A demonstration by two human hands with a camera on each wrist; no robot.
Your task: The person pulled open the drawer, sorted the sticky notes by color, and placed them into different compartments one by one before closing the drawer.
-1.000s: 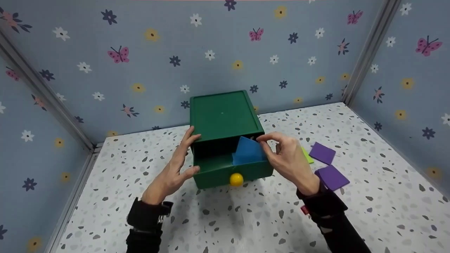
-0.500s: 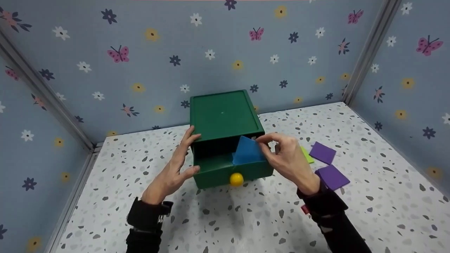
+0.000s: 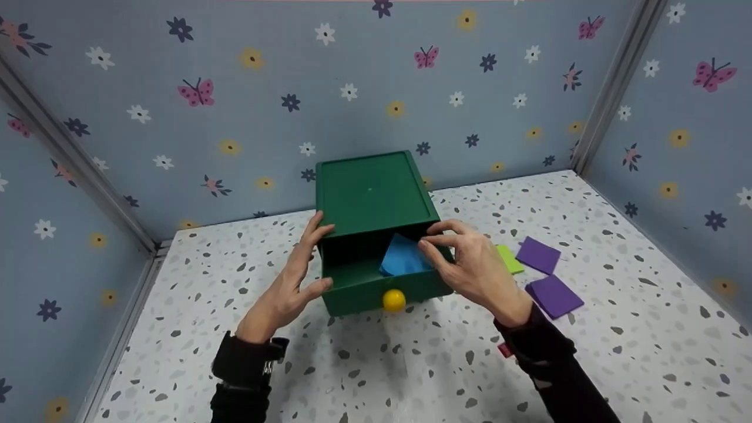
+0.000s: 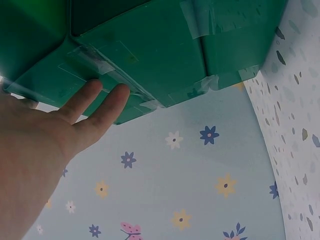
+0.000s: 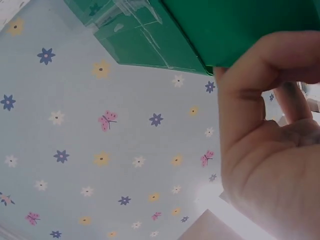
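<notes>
Clock face centred on the green box, 12 towards the back wall.

Green box (image 3: 373, 194), one, lidded, standing on the table at centre; strips of clear tape (image 4: 197, 20) on its side in the left wrist view.

Green drawer (image 3: 352, 299), one, pulled out towards 6 o'clock; yellow ball knob (image 3: 394, 300) on its front.

Blue piece (image 3: 404, 257), in the drawer's 3 o'clock half, partly hidden by the drawer front and the fingers; flat or tilted, cannot tell.

Left hand (image 3: 285, 288), at 8 o'clock: fingers spread, the upper ones at the box's near edge on the 9 o'clock side, thumb by the drawer's front corner.

Right hand (image 3: 479, 267), near 4 o'clock: thumb and index bent, tips close together at the blue piece's edge; whether they pinch it, cannot tell.

Lime-green piece (image 3: 510, 259), at 3 o'clock, partly behind the right hand.

Purple pieces, two places: one (image 3: 539, 255) just past 3 o'clock, another (image 3: 555, 297) nearer 4.

Table (image 3: 411, 364), white, grey-speckled.

Back wall (image 3: 364, 123), pale blue, printed with flowers and butterflies.
</notes>
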